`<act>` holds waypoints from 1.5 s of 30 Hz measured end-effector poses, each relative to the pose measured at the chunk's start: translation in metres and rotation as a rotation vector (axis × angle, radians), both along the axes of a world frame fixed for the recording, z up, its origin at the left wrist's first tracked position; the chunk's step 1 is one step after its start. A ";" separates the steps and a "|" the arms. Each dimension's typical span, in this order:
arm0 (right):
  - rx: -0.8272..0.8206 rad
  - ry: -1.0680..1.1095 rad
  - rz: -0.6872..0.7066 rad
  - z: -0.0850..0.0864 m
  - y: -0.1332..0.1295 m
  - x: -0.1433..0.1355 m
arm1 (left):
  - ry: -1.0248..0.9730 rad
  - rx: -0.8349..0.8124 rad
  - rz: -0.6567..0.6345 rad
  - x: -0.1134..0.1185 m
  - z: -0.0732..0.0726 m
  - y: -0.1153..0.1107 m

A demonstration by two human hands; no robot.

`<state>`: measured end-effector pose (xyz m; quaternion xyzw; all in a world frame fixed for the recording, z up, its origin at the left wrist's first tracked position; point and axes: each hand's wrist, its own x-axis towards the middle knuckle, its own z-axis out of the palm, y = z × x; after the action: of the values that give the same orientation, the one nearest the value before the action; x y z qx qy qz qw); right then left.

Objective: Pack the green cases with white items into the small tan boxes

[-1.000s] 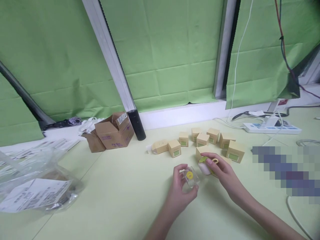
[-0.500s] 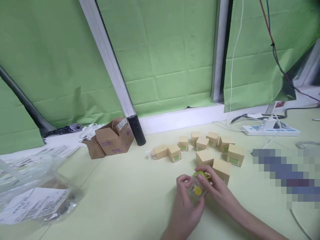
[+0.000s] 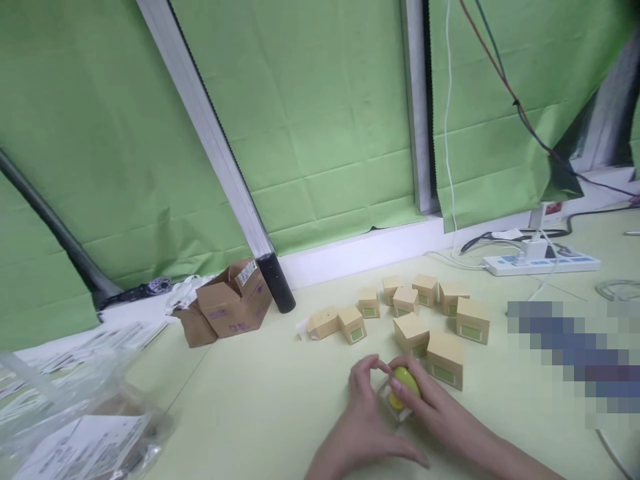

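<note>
— Fingers first: spread wide on the left hand [image 3: 364, 427], with the thumb flung out low and the index bent in close to the ball [image 3: 409, 380]. Touching it, or only nearly? Can't tell from here.

— And on the right hand [image 3: 433, 403]?

— Closed on the ball! Thumb laid across the front, finger curled along the far side, apparently a snug grip. Yellow-green, rounded, right between the two hands, just nearer than the front cartons [image 3: 445, 360].

— And the clear box [image 3: 403, 415]?

— Directly below the ball, one corner poking out towards the near side, low over the surface [image 3: 250, 413]. Resting on it or held just above? Hard to say.

— Ball inside, or only on top?

— Can't tell. Too much blur, too much thumb in the way.

— How far along, then?

— Somewhere in the middle, at a guess. Done: ball and clear box together in one spot. Not yet done: letting go on the right. Not clear either: any settled fit between the two.

— And further back?

— Ten small cartons in a loose cluster, mostly upright. One over on its side, leftmost, with a pale flap [image 3: 302, 328] out at the end. Contents? Out of sight.
</note>
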<state>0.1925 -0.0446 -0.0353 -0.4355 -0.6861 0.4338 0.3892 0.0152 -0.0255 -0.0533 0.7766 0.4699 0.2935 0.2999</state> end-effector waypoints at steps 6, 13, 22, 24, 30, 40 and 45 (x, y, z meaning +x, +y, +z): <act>0.032 -0.001 -0.095 0.002 0.000 0.003 | 0.404 0.157 0.459 -0.053 0.042 0.100; 0.118 -0.162 -0.035 0.003 0.005 0.007 | 0.709 0.122 0.557 -0.094 0.052 0.099; 0.408 -0.596 0.169 0.006 0.002 0.007 | 0.565 -0.015 0.245 -0.137 0.042 0.022; 0.378 -0.550 0.194 0.006 0.000 0.008 | 0.335 -0.075 0.149 -0.137 0.038 0.012; 0.375 -0.605 0.150 0.001 -0.005 0.003 | 0.069 -0.325 0.392 -0.112 0.039 0.003; 0.036 -0.130 -0.060 -0.008 0.008 0.005 | -0.207 -0.442 0.264 -0.046 0.052 -0.010; -0.240 0.406 -0.203 0.003 0.015 0.005 | -0.701 -0.600 -0.242 -0.011 0.054 -0.011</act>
<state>0.1971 -0.0297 -0.0328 -0.4490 -0.4901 0.5496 0.5061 0.0039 -0.0365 0.0004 0.5590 0.3107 0.3520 0.6834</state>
